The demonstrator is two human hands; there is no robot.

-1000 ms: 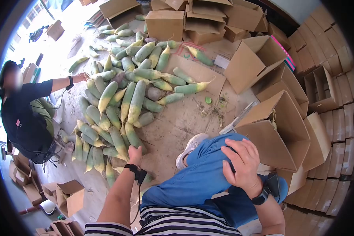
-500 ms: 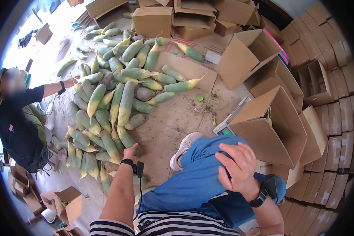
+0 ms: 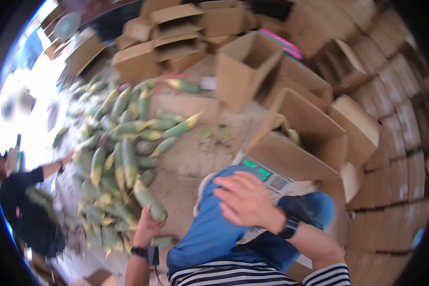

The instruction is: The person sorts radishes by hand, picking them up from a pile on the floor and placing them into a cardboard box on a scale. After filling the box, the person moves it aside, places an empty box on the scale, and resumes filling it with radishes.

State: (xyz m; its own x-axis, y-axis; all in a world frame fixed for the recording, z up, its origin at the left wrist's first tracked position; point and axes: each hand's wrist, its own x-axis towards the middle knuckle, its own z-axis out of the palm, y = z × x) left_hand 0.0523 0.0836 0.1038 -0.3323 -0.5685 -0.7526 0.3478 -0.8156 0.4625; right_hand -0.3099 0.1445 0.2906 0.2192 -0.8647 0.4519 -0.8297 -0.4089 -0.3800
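Observation:
My left hand (image 3: 148, 226) is wrapped round the thick lower end of a green radish (image 3: 147, 199), whose yellowish tip points away from me. Beyond it spreads a large pile of green radishes (image 3: 130, 157) on the floor, with a dark purplish round root (image 3: 143, 148) among them. Above my bent knee, my right hand (image 3: 245, 198) is held out with its fingers apart and nothing in it. Just past that hand lies a scale (image 3: 267, 175) with a lit green display, and an open cardboard box (image 3: 295, 159) stands by it with yellow-green tips showing inside.
More open boxes (image 3: 248, 71) stand at the back and right. Stacked cartons (image 3: 395, 143) line the right side. At the left, a co-worker (image 3: 28, 205) reaches an arm to the pile. Leaf scraps (image 3: 219, 140) lie on the floor.
My view has swung to the right and blurred. The left hand has drawn the green radish toward me, off the pile's near edge. The right hand has opened out flatter near the scale.

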